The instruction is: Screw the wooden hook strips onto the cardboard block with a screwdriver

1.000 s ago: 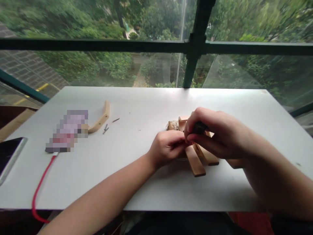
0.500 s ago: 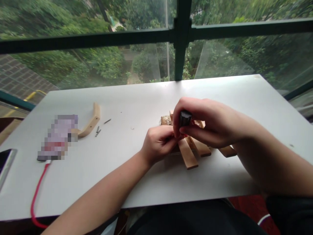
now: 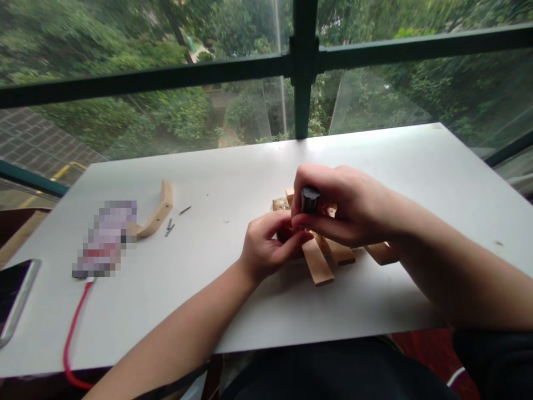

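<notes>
My right hand [image 3: 353, 208] is closed around the black handle of a screwdriver [image 3: 310, 201], which stands roughly upright with its lower end hidden by my fingers. Close beside it, my left hand [image 3: 266, 241] curls its thumb and fingers in toward the tool's lower part; what they pinch is hidden. Under both hands lie several flat wooden slats, among them a front slat [image 3: 318, 268], a middle slat [image 3: 342, 254] and a right slat [image 3: 381, 254]. A wooden piece in clear plastic wrap [image 3: 280, 204] shows just behind my left hand.
Left on the white table [image 3: 233, 183] are a curved wooden piece [image 3: 157, 215] with holes, a dark screw [image 3: 185, 210] and a couple more screws [image 3: 169, 228]. Further left lie a blurred-out flat object [image 3: 104, 239], a red cable [image 3: 73, 328] and a grey-edged device [image 3: 20, 303]. Windows stand behind.
My left thumb has shifted away from its fingers, widening the gap between them. My right hand stays on the screwdriver, its handle slightly turned. The whole view has shifted a little.
</notes>
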`<state>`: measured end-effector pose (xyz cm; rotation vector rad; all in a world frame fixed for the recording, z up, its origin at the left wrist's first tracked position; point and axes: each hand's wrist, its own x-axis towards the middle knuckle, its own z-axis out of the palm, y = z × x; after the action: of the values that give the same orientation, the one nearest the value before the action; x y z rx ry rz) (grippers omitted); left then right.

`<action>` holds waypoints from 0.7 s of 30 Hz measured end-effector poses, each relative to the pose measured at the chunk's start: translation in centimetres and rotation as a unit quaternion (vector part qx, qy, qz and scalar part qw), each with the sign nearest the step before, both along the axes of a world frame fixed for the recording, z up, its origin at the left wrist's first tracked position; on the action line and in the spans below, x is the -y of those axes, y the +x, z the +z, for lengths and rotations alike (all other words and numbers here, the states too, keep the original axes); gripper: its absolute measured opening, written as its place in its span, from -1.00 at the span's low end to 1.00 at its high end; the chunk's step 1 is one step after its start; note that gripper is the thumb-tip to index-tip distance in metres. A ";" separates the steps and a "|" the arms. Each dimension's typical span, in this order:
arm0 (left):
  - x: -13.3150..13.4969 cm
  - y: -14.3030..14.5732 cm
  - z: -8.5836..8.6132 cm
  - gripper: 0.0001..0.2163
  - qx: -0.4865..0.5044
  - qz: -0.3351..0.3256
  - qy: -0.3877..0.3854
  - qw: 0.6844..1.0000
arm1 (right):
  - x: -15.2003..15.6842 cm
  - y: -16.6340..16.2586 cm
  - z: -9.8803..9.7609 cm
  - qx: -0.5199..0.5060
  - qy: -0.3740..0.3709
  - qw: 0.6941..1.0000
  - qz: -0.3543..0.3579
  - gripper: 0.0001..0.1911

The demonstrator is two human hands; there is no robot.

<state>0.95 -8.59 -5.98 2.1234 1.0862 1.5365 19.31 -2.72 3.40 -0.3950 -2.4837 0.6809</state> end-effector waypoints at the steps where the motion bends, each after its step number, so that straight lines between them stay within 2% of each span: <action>1: 0.0 0.0 0.0 -0.89 0.009 0.010 -0.001 1.000 | 0.0 -0.1 0.0 -0.004 0.000 1.000 0.002 -0.82; 5: 0.1 0.1 0.0 -0.81 0.005 0.046 0.004 0.999 | 0.0 -0.2 0.1 -0.009 -0.001 1.000 0.005 -0.84; 8: 0.2 0.0 0.0 -0.86 -0.010 0.057 -0.002 0.998 | 0.1 -0.1 0.7 -0.014 -0.021 0.998 0.051 -0.83; 12: 0.3 0.0 0.0 -0.86 -0.011 0.047 -0.003 0.999 | 0.1 0.1 1.4 -0.028 -0.037 0.991 0.122 -0.69; 15: 0.3 0.0 0.0 -0.80 -0.013 0.038 0.004 0.999 | -0.1 0.1 1.4 -0.016 -0.017 0.994 0.106 -0.77; 21: 0.1 0.0 0.0 -0.85 -0.031 0.024 0.013 0.999 | -0.2 0.0 0.9 -0.019 -0.012 0.998 0.056 -0.92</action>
<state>0.92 -8.72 -5.97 2.1912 1.1527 1.5234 19.30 -2.55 4.33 -0.2514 -2.4783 0.7572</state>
